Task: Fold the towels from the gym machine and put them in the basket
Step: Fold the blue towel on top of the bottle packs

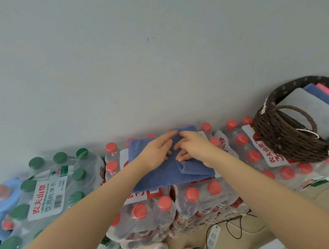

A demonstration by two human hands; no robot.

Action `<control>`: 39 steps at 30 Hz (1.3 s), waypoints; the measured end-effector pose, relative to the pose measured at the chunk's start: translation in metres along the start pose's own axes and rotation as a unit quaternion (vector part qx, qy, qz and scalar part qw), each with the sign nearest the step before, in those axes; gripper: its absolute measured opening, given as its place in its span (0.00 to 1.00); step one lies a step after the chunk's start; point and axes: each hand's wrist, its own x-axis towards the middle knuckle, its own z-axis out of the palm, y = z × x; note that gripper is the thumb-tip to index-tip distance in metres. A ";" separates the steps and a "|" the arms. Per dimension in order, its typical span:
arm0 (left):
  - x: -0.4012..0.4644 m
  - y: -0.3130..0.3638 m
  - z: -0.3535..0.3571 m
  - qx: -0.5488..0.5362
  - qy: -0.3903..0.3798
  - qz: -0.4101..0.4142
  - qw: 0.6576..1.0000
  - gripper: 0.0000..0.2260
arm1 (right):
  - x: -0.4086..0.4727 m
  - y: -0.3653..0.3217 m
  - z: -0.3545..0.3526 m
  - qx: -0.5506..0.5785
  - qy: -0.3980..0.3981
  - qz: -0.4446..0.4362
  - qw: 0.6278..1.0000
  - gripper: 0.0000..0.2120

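Lying on 农夫山泉 water packs (182,197), left of the basket (286,137), the blue towel (158,174) gets pressed by flat-fingered left hand (157,151) and right hand (191,147).

blue towel (162,174), brown basket (282,137), red caps (192,193)

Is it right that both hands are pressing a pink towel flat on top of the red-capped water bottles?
Not quite. The towel under the left hand and right hand is blue, not pink, as the head view shows. It does lie on the red-capped bottles.
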 end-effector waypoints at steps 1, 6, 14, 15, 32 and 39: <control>0.002 0.001 0.000 0.018 -0.012 0.010 1.000 0.16 | -0.002 0.000 -0.002 0.013 -0.003 -0.007 1.000 0.16; 0.008 -0.002 0.003 0.043 0.034 0.005 0.998 0.14 | 0.000 0.012 -0.021 -0.225 0.161 -0.192 0.942 0.15; 0.009 -0.016 -0.021 0.252 0.122 0.028 0.959 0.14 | -0.001 0.047 0.011 -0.551 0.077 -0.124 0.822 0.49; 0.009 -0.020 -0.028 0.316 0.121 0.006 0.941 0.15 | -0.001 0.045 0.013 -0.558 0.086 -0.124 0.816 0.48; -0.006 -0.043 -0.070 0.232 0.109 -0.046 0.965 0.15 | -0.003 0.033 0.029 -0.578 0.157 -0.176 0.781 0.27; -0.025 -0.029 -0.054 -0.052 0.193 -0.147 0.969 0.21 | 0.000 0.036 0.028 -0.546 0.184 -0.170 0.799 0.35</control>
